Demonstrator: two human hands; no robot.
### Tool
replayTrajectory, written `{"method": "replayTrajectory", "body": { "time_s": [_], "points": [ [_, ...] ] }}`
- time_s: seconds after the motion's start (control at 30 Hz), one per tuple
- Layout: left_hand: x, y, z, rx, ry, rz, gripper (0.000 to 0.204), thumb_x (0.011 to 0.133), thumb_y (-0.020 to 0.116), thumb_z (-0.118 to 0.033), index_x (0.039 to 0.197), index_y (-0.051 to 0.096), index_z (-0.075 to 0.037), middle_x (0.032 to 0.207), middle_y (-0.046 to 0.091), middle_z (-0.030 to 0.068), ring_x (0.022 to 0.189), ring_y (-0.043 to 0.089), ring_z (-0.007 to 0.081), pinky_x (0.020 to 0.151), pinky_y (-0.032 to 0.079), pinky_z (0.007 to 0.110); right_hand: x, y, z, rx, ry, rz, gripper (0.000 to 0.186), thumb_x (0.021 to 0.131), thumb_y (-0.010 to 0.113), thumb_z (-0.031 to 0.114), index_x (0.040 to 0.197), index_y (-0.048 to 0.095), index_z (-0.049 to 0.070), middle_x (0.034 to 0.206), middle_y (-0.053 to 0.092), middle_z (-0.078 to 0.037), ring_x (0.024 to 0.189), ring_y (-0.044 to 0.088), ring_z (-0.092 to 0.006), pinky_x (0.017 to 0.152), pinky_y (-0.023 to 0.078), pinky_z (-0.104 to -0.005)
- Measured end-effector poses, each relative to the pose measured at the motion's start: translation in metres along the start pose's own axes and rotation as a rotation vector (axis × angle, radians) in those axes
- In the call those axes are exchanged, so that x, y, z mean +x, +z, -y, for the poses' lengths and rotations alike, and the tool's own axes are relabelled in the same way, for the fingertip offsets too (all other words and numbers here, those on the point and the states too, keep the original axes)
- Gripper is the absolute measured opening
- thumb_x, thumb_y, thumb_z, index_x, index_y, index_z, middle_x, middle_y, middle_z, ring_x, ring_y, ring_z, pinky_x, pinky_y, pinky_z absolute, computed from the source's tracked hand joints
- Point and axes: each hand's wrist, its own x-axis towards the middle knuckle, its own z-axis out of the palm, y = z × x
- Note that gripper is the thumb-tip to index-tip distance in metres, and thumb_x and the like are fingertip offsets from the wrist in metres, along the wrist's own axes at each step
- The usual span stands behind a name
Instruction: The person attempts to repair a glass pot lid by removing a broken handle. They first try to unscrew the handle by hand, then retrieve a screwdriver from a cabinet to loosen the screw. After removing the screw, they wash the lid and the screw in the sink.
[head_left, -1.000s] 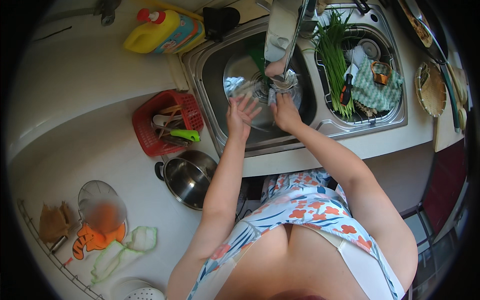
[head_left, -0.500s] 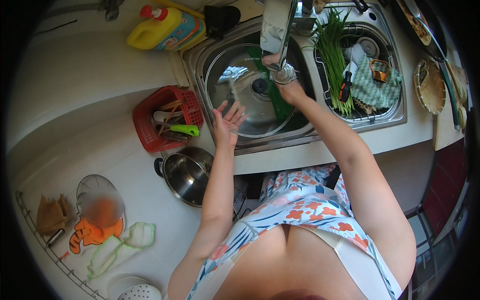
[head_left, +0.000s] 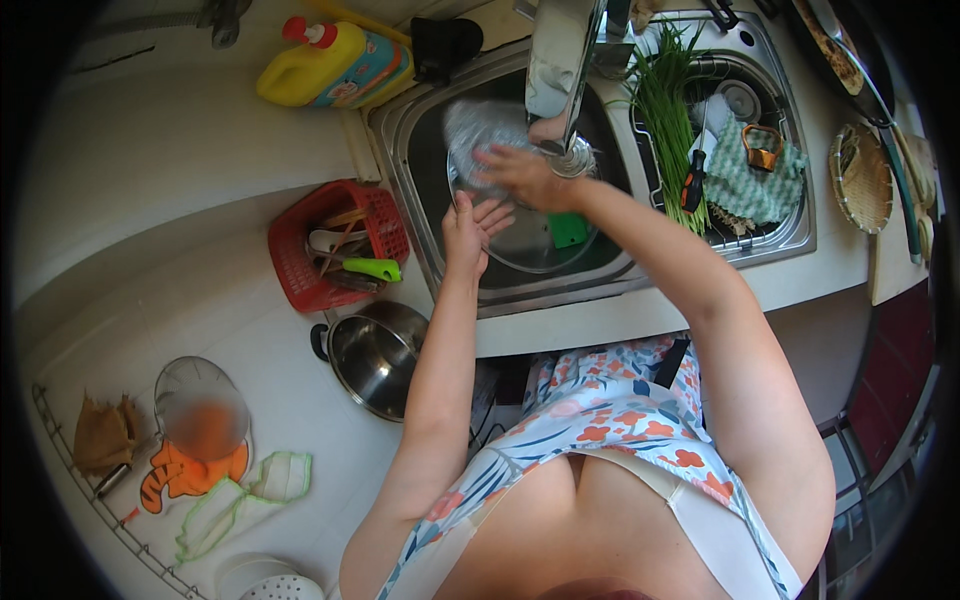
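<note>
A round clear glass lid (head_left: 525, 262) with a metal rim is tilted over the left sink basin (head_left: 400, 130), its upper-left part wet and blurred. My left hand (head_left: 480, 230) grips the lid at its near-left edge, fingers against the glass. My right hand (head_left: 530, 178) reaches across the lid with fingers outstretched, smeared by motion, and no tool shows in it. Beside its wrist, water (head_left: 575, 157) runs from the chrome faucet (head_left: 560, 70). A green flat object (head_left: 569, 230) shows through or beneath the lid; its kind is unclear.
The right basin holds green chives (head_left: 665, 110), a screwdriver (head_left: 693, 180) and a green patterned cloth (head_left: 755, 180). At left stand a yellow detergent bottle (head_left: 335, 65), a red basket (head_left: 300, 245) of utensils and a steel pot (head_left: 378, 360). A woven bamboo tray (head_left: 860, 180) lies far right.
My right hand has moved left from under the faucet onto the lid. My left hand has shifted slightly right, and the lid is tilted differently, with more water on it.
</note>
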Motion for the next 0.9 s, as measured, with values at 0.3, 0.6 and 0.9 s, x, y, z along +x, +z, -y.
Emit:
{"method": "replayTrajectory", "body": {
  "time_s": [0.3, 0.6, 0.9],
  "points": [
    [0.006, 0.018, -0.004, 0.089, -0.011, 0.073, 0.041, 0.098, 0.042, -0.032, 0.120, 0.041, 0.002, 0.102, 0.062, 0.0192, 0.092, 0.065, 0.0287, 0.073, 0.055, 0.036, -0.016, 0.008, -0.006, -0.073, 0.311, -0.101, 0.036, 0.081, 0.052, 0.002, 0.116, 0.053, 0.008, 0.097, 0.057, -0.015, 0.086, 0.056, -0.0319, 0.075, 0.045, -0.0391],
    [0.007, 0.016, -0.009, 0.197, 0.020, 0.165, 0.032, 0.088, 0.055, -0.006, 0.119, 0.046, 0.001, 0.105, 0.061, 0.0123, 0.093, 0.064, 0.0202, 0.073, 0.056, 0.033, 0.030, 0.001, 0.015, 0.236, 0.325, -0.184, 0.044, 0.079, 0.055, 0.004, 0.122, 0.048, 0.005, 0.128, 0.046, -0.019, 0.117, 0.045, -0.0374, 0.098, 0.037, -0.0409],
    [0.003, 0.018, -0.005, 0.168, 0.046, 0.159, 0.023, 0.089, 0.054, -0.005, 0.110, 0.048, 0.001, 0.104, 0.061, 0.0125, 0.089, 0.064, 0.0216, 0.075, 0.055, 0.035, 0.035, -0.042, 0.027, 0.288, 0.733, -0.171, 0.043, 0.078, 0.057, 0.010, 0.120, 0.053, 0.008, 0.124, 0.049, -0.021, 0.114, 0.050, -0.0355, 0.093, 0.042, -0.0419]
  ]
}}
